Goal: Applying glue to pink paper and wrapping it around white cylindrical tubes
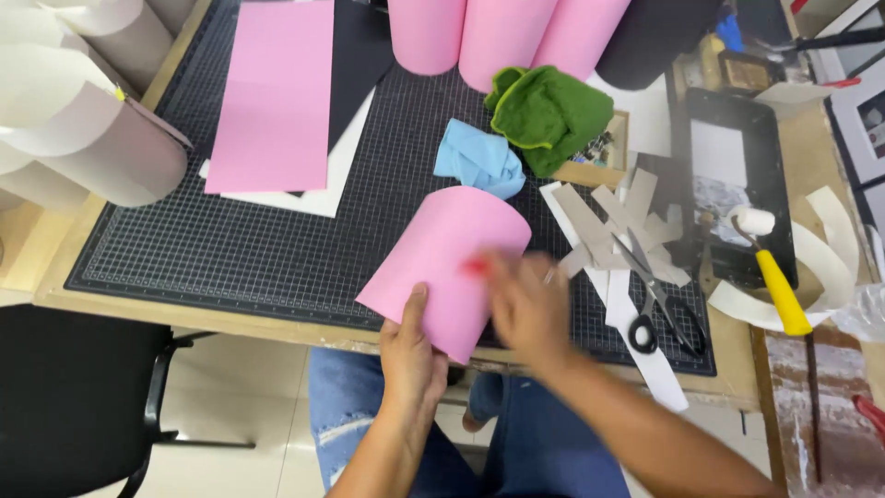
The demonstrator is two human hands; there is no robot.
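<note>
Your left hand (412, 355) holds the curled pink sheet (449, 267) at its near edge, thumb on top and fingers underneath, so the grip is pinching the sheet. The sheet sits over the near edge of the dark cutting mat (230, 249) on the tabletop (55, 267), bowed into a half-tube with its far end lifted toward the crumpled blue cloth (479, 161).

Your right hand (525, 309) is motion-blurred against the sheet's right edge. There is a small red thing (476, 267) at the fingertips, too smeared to identify. You cannot tell whether that grip is spread or pressed together.

Handling judgement: the sheet looks light and springy, like thin card or foam. It holds a curve without creasing, so it will likely try to uncurl if released. It should dent or kink under a hard pinch, so take it at the edges rather than mid-span.

Containers: a black tray (784, 184) at the right holds a pale sheet and what looks like residue. A small white roller with a yellow handle (779, 290) rests across its near rim. A shallow wooden box (599, 157) lies partly under the green cloth (548, 115), with its contents mostly hidden.

Also present: scissors (659, 309) on grey paper strips (613, 221), a flat pink sheet (277, 92) and three upright pink rolls (502, 37).
</note>
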